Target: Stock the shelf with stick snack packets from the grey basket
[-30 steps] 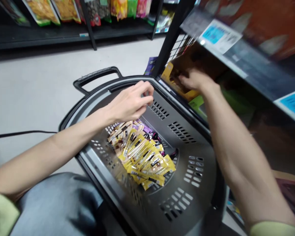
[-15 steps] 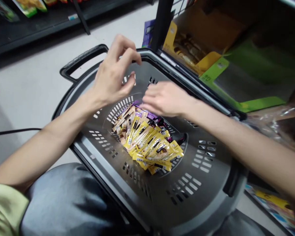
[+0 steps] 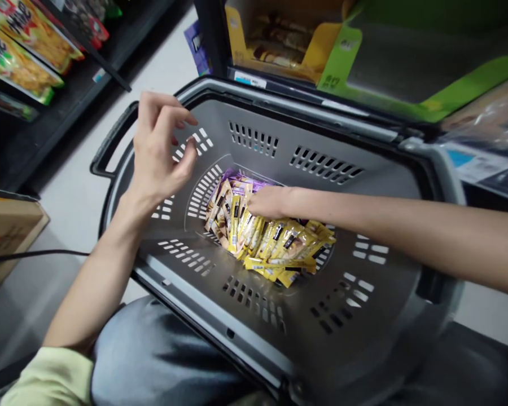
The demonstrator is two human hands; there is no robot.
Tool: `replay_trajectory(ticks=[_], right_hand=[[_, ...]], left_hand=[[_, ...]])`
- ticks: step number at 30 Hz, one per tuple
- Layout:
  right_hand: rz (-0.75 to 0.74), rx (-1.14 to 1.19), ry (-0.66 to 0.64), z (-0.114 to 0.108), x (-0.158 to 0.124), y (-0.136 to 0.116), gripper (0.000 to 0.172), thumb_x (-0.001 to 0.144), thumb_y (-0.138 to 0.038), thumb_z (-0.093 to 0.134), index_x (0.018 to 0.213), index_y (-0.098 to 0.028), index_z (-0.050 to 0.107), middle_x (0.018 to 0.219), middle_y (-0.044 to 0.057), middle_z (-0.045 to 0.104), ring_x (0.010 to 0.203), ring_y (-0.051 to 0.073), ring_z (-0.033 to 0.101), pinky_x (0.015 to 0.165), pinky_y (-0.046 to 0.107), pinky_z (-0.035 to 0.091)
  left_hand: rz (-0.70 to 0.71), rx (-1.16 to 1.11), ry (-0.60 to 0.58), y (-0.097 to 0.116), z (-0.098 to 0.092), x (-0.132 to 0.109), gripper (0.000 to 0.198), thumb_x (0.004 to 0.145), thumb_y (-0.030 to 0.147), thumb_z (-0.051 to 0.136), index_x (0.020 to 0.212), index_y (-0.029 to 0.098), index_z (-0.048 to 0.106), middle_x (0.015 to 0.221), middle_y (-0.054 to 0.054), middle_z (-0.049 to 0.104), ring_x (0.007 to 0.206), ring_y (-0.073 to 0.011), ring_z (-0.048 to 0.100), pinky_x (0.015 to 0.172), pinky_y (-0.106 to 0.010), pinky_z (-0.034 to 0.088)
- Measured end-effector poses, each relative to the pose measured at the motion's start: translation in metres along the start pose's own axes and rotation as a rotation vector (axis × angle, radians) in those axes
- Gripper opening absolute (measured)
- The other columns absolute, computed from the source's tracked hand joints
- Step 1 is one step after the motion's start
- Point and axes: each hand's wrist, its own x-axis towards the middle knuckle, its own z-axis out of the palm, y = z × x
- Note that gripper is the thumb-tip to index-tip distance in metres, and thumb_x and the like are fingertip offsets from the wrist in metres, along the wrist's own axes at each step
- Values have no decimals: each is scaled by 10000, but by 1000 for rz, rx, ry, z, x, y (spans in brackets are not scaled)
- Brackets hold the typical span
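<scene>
Over the left end of a grey plastic shopping basket (image 3: 359, 355), my left hand (image 3: 158, 144) hangs in the air, fingers loosely bent and apart, holding nothing. Down inside the basket my right hand (image 3: 268, 202) touches a pile of slim snack packets. Its fingertips are hidden among them, so I cannot see a grip. Yellow packets (image 3: 275, 239) lie at the front and right of the pile, beige packets (image 3: 220, 206) at its left, and purple packets (image 3: 252, 183) along the back.
Behind the basket, a shelf holds a yellow display box (image 3: 275, 56) with wrapped snacks and a green display box (image 3: 334, 73). Bagged snacks (image 3: 29, 45) fill a shelf at upper left. The basket's black handle (image 3: 114, 138) sticks out left; a cardboard box (image 3: 8, 225) stands on the floor.
My right hand has gone down from above the pile into contact with the packets. My left hand stays raised and open. The camera view has turned, showing more of the left shelf.
</scene>
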Motion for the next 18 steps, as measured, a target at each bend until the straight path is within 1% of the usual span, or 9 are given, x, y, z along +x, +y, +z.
replay_trajectory(ticks=[3, 5, 7, 8, 9, 11, 13, 15, 18], right_hand=[[-85, 19, -78, -16, 2, -3, 420, 1030, -400, 506, 858, -82, 719, 979, 107, 740, 931, 164, 701, 743, 286, 472], [-178, 14, -159, -36, 3, -7, 367, 1003, -409, 565, 883, -102, 727, 961, 104, 736, 916, 179, 697, 750, 301, 474], [-302, -4, -265, -62, 4, -15, 314, 964, -407, 630, 877, -121, 727, 902, 92, 728, 867, 188, 689, 752, 315, 471], [-350, -9, -294, -75, 5, -21, 292, 948, -399, 653, 862, -129, 722, 860, 82, 720, 841, 189, 682, 758, 321, 469], [-382, -3, -292, -87, 5, -26, 279, 941, -389, 663, 842, -134, 715, 817, 72, 708, 821, 189, 673, 771, 326, 467], [-398, 78, -208, -105, 5, -36, 288, 947, -383, 657, 800, -139, 693, 743, 54, 680, 786, 181, 658, 792, 325, 471], [-358, 279, -66, -112, 5, -44, 332, 966, -422, 627, 786, -145, 670, 697, 37, 657, 733, 162, 646, 774, 312, 492], [-286, 554, 30, -113, 5, -48, 386, 962, -501, 613, 793, -157, 651, 670, 25, 642, 663, 144, 637, 708, 292, 518], [-166, 942, 69, -109, 5, -52, 457, 899, -612, 643, 768, -175, 620, 629, 8, 609, 604, 132, 639, 621, 264, 540]], left_hand=[[19, -57, -120, -2, 1, -1, 159, 1026, 276, 468, 1157, 196, 510, 1172, -25, 514, 1058, -99, 523, 824, -275, 541], [21, -118, -160, -3, 5, -3, 224, 1030, 374, 456, 1138, 201, 549, 1109, -42, 580, 1022, -131, 567, 865, -326, 548], [12, -194, -204, -4, 8, -4, 314, 1012, 463, 460, 1144, 205, 579, 1073, -69, 643, 1005, -181, 613, 881, -372, 552], [4, -240, -244, -4, 9, -4, 354, 1005, 486, 463, 1176, 199, 581, 1080, -80, 668, 1003, -199, 635, 880, -383, 554], [-8, -289, -300, -4, 10, -5, 396, 1001, 499, 468, 1228, 189, 567, 1100, -89, 688, 1002, -208, 654, 884, -389, 557], [-38, -378, -390, -2, 10, -5, 518, 979, 533, 504, 1344, 166, 498, 1145, -105, 705, 999, -223, 681, 898, -408, 566], [-66, -445, -453, -1, 9, -5, 702, 924, 594, 571, 1446, 158, 398, 1178, -129, 704, 1016, -253, 694, 915, -442, 577], [-93, -501, -473, 0, 10, -5, 886, 844, 640, 657, 1512, 175, 307, 1206, -149, 694, 1040, -286, 700, 918, -465, 587], [-140, -594, -467, 1, 12, -7, 1049, 751, 607, 775, 1557, 223, 225, 1187, -143, 699, 1013, -300, 717, 889, -457, 605]])
